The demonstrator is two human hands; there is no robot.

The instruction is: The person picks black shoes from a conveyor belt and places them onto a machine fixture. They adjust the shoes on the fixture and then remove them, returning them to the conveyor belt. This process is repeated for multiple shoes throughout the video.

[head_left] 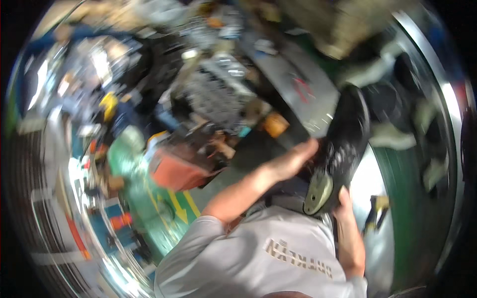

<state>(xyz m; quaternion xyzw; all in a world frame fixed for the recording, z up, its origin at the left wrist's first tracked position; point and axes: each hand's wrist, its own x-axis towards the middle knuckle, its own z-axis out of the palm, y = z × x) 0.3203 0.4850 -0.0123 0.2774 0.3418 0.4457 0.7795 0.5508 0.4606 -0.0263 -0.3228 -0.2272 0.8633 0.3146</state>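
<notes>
view: heavy motion blur, whole scene tilted; fine detail mostly unreadable
held thing: black shoe, dark upper, pale olive sole patch at its lower end
shoe location: right of centre, in front of the person's chest, above the light grey shirt
shoe long axis: runs diagonally, lower-left to upper-right; the end with the pale sole sits low, near the shirt, the other end points up and right
shoe facing: sole side partly turned toward the camera at the lower end; toe vs heel cannot tell through blur
left hand: against the shoe's left side near mid-length, fingers extended along it, touching; full wrap of the fingers not readable
right hand: at the shoe's lower end, just beside the pale sole patch, fingers closed around that end from below
containers: orange-red box left of centre, low on the cluttered floor; contents cannot tell
other container-like item: small orange tub near centre, contents cannot tell
surroundings: green floor with yellow arrow markings at lower left; grey metal engine-like block above centre; curved shiny metal rim along the right edge
clutter: many small blurred items upper left, not identifiable
</notes>
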